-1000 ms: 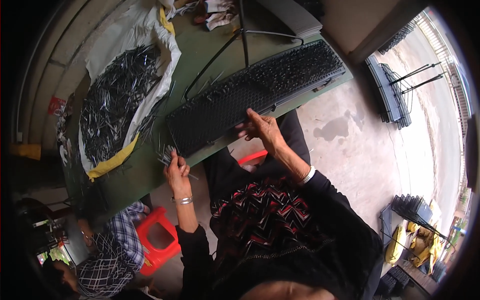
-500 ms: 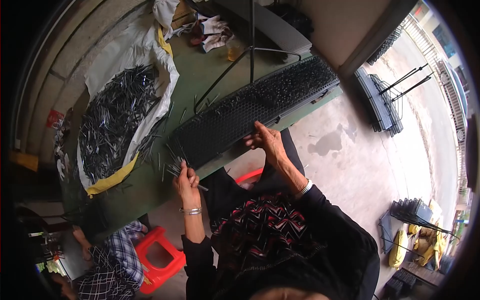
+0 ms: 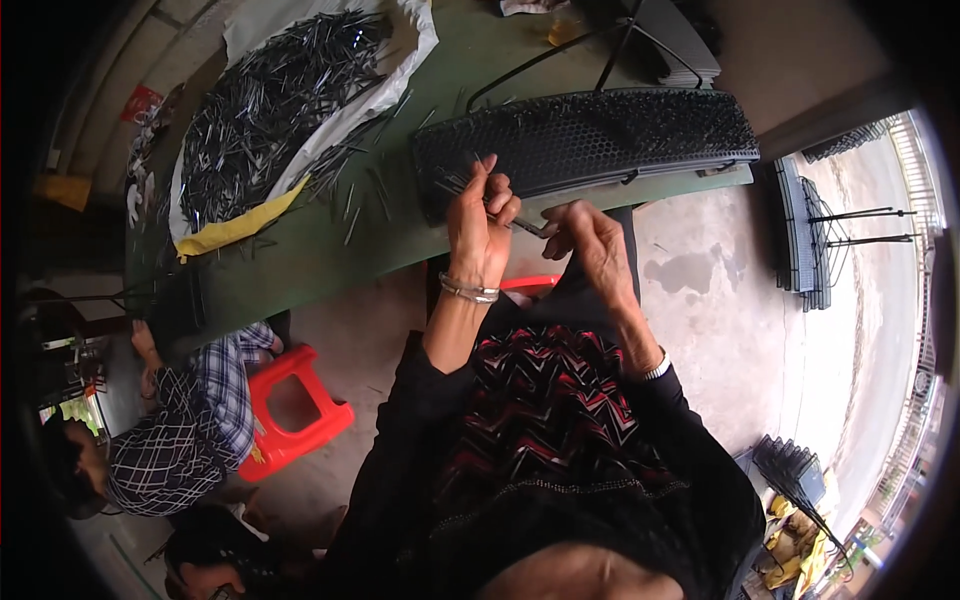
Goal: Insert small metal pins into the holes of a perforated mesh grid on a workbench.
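Note:
My left hand [image 3: 482, 222] is closed around a small bunch of thin dark rods [image 3: 527, 228], whose ends stick out on both sides of the fist. Close by on the right, the bent fingers of my right hand [image 3: 592, 248] pinch at the rods' lower right end. Just beyond both hands lies a long black perforated panel [image 3: 560, 150] along the table edge. Rods stand thickly in its holes on the right and far side, while bare honeycomb holes show nearer the middle. Thin black legs [image 3: 537, 62] rise from behind it.
An opened white sack [image 3: 412, 45] heaped with loose rods [image 3: 285, 110] lies on the green table [image 3: 330, 245], with stray rods beside it. A co-worker in a checked top [image 3: 165, 435] and a red stool [image 3: 290, 410] are at left. Stacked racks [image 3: 800, 235] stand on the floor at right.
My right hand has left the panel's near edge and come to the rods in my left hand. My left hand has risen rightward in view, in front of the panel. The whole view has shifted.

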`<state>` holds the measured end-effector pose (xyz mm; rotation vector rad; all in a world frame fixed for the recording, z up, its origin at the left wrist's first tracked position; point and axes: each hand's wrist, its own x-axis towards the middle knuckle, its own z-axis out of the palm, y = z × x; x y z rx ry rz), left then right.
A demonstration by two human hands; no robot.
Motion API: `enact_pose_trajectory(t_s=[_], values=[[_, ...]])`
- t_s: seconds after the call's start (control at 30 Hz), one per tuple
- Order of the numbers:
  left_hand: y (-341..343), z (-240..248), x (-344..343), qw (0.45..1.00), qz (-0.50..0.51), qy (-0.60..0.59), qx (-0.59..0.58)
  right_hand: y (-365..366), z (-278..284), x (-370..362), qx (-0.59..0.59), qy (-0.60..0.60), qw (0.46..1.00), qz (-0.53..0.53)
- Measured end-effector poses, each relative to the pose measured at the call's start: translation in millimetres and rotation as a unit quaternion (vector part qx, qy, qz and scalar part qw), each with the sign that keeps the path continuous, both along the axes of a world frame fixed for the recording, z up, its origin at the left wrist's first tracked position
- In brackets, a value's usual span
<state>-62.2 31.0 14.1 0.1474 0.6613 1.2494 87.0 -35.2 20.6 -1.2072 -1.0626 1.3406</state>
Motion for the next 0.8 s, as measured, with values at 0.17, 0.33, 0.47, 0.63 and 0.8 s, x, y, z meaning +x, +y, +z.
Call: enact_pose_trajectory(t_s=[0.17,0.33,0.47,0.63,0.8], values=[[0,-6,13,0.999,-0.012,-0.032,-0.025,-18,9,-14,-0.012,-0.054,0.998,0.011],[-5,-11,30,0.998,-0.01,-0.045,-0.043,-23,10,-18,0.025,0.025,0.989,-0.141],[-20,-15,41,0.996,-0.021,0.08,-0.038,-17,12,-6,0.046,-0.018,0.985,-0.164],[-28,-20,46,0.964,-0.098,0.243,-0.044,-15,19,21,-0.011,-0.055,0.99,-0.126],[-30,-13,46,0.907,-0.262,0.33,0.026,-12,-1,42,-0.032,-0.135,0.982,-0.132]])
